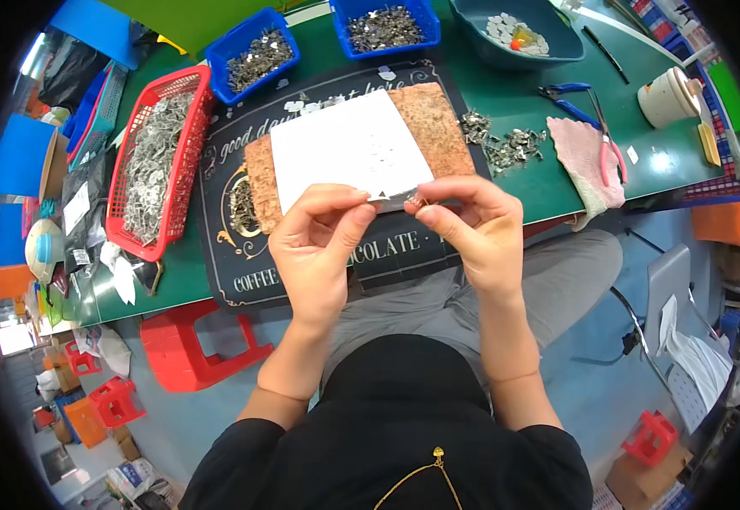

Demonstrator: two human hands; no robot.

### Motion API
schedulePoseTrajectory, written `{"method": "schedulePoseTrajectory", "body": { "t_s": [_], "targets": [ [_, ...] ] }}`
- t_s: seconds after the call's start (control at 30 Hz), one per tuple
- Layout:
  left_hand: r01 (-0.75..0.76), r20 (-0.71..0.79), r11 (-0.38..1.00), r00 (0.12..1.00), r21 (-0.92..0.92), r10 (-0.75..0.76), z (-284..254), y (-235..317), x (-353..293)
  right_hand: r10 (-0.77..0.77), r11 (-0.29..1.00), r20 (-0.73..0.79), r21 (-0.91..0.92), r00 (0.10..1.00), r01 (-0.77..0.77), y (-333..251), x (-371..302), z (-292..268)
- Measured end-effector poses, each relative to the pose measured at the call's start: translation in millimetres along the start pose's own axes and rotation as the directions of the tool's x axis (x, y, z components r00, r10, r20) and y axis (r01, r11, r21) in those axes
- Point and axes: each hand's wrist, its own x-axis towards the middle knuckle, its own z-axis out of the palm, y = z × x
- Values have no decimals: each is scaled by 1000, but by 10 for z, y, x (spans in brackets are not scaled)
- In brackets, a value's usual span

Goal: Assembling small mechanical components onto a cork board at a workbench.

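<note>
In front of my body, my left hand [314, 246] is closed in a pinch, thumb against forefinger. Facing it, my right hand [484, 234] pinches too, its fingertips a short way to the right. A thin, shiny, pale piece [393, 204] spans the gap between both sets of fingertips; its exact kind is too small to tell. Both hands are over the near edge of a white sheet [327, 153], which lies on a brown cork-like board [433, 123]. Tiny bits are scattered on the sheet. Under the board is a black printed mat [234, 246].
Left stands a red basket [164, 225] of silvery metal parts. Two blue trays [217, 55] [382, 53] and a teal basin [514, 64] line the back. Loose metal parts [514, 149], blue-handled pliers [578, 109], red-handled pliers [615, 161] and a pink cloth [574, 149] lie right.
</note>
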Motion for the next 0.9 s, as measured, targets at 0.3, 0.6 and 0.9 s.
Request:
{"method": "schedulePoseTrajectory", "body": {
  "t_s": [0.3, 0.6, 0.9],
  "targets": [
    [113, -123, 993, 986, -16, -114, 44, 57, -40, -209, 975, -66, -93, 976, 202, 91, 26, 206],
    [57, -138, 998, 989, 8, -55, 100, 81, -24, -229, 946, 22, -232, 973, 228, 76, 71, 129],
    [77, -165, 997, 983, 8, -75, 173, 12, 0, -331, 896, 38, -302, 943, 326, 40, 136, 31]
  ]
}}
